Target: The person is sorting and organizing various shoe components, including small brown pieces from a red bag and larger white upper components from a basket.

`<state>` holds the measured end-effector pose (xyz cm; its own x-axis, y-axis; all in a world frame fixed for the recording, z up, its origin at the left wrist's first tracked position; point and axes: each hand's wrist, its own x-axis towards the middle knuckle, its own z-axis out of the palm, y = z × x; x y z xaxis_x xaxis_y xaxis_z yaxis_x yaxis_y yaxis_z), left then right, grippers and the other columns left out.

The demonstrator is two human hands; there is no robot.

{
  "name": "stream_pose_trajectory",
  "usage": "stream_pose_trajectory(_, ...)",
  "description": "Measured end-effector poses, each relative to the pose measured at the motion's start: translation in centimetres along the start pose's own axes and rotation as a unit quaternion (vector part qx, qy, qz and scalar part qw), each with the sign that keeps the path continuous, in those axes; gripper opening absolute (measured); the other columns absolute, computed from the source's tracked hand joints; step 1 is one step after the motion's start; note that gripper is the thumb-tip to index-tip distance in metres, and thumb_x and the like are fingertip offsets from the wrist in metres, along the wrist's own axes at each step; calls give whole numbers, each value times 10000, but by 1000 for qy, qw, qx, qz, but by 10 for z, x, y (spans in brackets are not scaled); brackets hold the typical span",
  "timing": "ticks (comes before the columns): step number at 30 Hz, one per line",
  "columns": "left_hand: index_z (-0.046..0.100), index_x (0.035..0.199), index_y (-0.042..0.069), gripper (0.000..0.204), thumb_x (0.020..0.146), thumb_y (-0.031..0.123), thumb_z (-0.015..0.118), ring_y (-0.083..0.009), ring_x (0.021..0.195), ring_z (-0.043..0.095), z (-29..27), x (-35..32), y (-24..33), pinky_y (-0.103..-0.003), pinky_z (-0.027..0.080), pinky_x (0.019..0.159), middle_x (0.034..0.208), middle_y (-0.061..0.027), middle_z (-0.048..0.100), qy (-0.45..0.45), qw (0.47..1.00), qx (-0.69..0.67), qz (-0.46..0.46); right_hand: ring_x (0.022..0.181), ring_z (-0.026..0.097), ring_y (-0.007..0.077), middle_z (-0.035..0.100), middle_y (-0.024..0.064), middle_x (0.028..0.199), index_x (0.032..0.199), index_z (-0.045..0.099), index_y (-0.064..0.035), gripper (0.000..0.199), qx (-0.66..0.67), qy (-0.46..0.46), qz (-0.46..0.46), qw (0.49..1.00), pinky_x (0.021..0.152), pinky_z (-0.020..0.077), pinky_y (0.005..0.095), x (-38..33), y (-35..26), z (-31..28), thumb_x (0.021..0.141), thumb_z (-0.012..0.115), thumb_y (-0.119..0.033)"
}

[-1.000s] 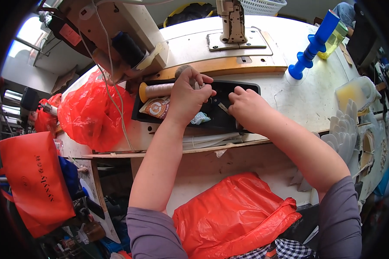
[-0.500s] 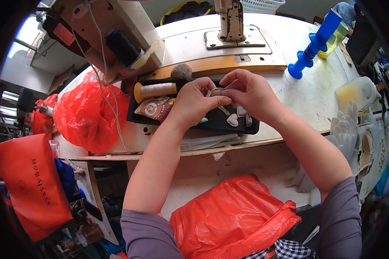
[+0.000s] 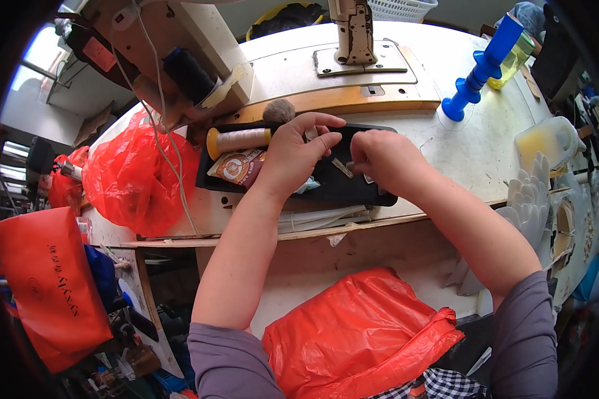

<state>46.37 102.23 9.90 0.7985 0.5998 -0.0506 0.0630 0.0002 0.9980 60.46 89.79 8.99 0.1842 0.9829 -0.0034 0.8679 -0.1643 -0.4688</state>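
White sewing table (image 3: 446, 153), worn and curved by the lens, with a sewing machine (image 3: 354, 30) at its far side. Between both hands, over a shallow black tray (image 3: 353, 189) at the table's front edge, a small flat metal piece (image 3: 342, 167), lying on the tray floor or held just above it; could not tell which. Left hand (image 3: 298, 156) with fingers curled and thumb stretched toward the right hand, resting over the tray; whether it pinched something could not be told. Right hand (image 3: 381, 159) closed into a loose fist with fingertips turned down near the metal piece; what it gripped was hidden. Under the left hand, a printed brown packet (image 3: 236, 167) and a bit of pale blue material (image 3: 307, 187). Just beyond, touching the tray's far left corner, a yellow spool of cream thread (image 3: 239, 139) lying on its side. Further out, a dark thread cone (image 3: 190, 74) upright on the machine stand, and a blue plastic stand (image 3: 480, 70) to the right. Red plastic bags on the left (image 3: 140, 179) and on the lap (image 3: 359, 332). An orange bag (image 3: 50, 286) hung at far left.
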Motion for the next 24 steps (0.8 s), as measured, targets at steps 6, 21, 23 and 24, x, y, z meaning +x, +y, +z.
stream_pose_trajectory(6, 635, 835, 60, 255, 715, 203, 808, -32, 636, 439, 1, -1, -8, -183, 393, 575, 684, 62, 499, -19, 994, 107, -7, 712, 634, 283, 662, 112, 809, 849, 624, -34, 116, 398, 102, 22, 911, 667, 510, 340, 3, -2, -4, 753, 673, -78)
stream_pose_trajectory(21, 551, 793, 58, 168, 729, 91, 703, -69, 648, 474, -2, 4, -19, -225, 410, 590, 698, 9, 532, 21, 995, 79, 51, 964, 518, 201, 572, 25, 889, 811, 662, -134, 90, -281, -1, -119, 952, 743, 433, 303, -5, 2, 15, 765, 589, -159)
stream_pose_trajectory(23, 555, 795, 53, 210, 710, 108, 739, -83, 666, 486, -1, 3, -13, -236, 423, 609, 728, 3, 555, -11, 982, 180, 64, 960, 521, 201, 578, 26, 883, 817, 660, -135, 91, -281, -21, -117, 952, 740, 435, 301, -5, 3, 14, 768, 588, -162)
stream_pose_trajectory(24, 555, 795, 53, 210, 710, 108, 739, -83, 666, 486, -1, 2, -12, -236, 423, 609, 728, 3, 555, -11, 981, 180, 65, 956, 523, 200, 583, 28, 877, 823, 658, -136, 92, -280, -40, -116, 952, 736, 437, 299, -6, 2, 13, 771, 588, -165)
